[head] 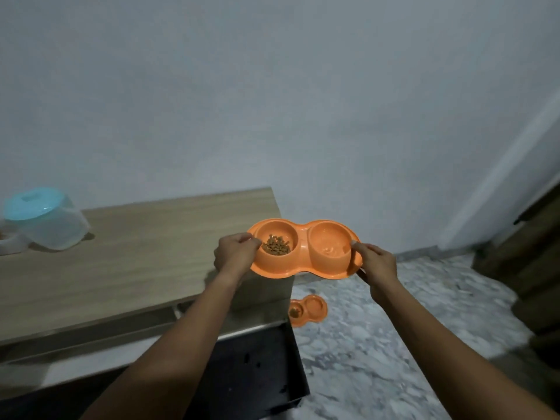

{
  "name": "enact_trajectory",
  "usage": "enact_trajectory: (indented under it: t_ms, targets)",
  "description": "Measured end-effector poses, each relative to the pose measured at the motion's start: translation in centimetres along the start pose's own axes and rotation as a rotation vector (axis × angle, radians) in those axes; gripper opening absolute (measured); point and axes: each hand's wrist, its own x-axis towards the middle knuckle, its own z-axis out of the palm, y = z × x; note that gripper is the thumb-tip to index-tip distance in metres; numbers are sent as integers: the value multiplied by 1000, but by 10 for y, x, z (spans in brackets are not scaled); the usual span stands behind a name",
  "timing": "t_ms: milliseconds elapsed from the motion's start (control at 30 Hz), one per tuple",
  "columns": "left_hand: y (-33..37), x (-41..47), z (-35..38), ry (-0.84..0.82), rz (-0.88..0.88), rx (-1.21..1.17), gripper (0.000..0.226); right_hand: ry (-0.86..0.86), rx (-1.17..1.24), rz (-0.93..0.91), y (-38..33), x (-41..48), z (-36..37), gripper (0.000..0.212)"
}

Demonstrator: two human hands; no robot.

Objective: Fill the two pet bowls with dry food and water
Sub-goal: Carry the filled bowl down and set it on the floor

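Note:
An orange double pet bowl point(303, 268) is held in the air past the right end of a wooden counter point(121, 268). Its left cup holds brown dry food point(275, 246); its right cup point(330, 244) seems to hold clear water. My left hand point(235, 253) grips the bowl's left rim, fingers curled over the edge. My right hand point(377, 263) grips the right rim in the same way. A second orange double bowl point(307, 310) lies on the floor below, with some food in its left cup.
A clear plastic container with a light blue lid point(45, 219) stands at the counter's far left. A dark open drawer or tray point(260, 368) juts out below the counter. Marbled floor point(394, 328) spreads to the right; dark wooden furniture point(533, 253) stands at the right edge.

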Motion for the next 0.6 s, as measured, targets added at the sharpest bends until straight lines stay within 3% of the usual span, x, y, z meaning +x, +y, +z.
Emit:
enact_trajectory:
  t_ms: [167,267,367,600]
  targets:
    - [25,2,92,-100,49,52,41,108,43,4,-6,61,-63,28]
    - [35,10,147,-178,66,96,42,172,63,28,-3,90,-98,21]
    - [43,22,202,-255,81,87,45,201,40,39,-7,128,-131,28]
    - [44,40,305,-279,-1,125,40,200,6,129,-2,215,-181,37]
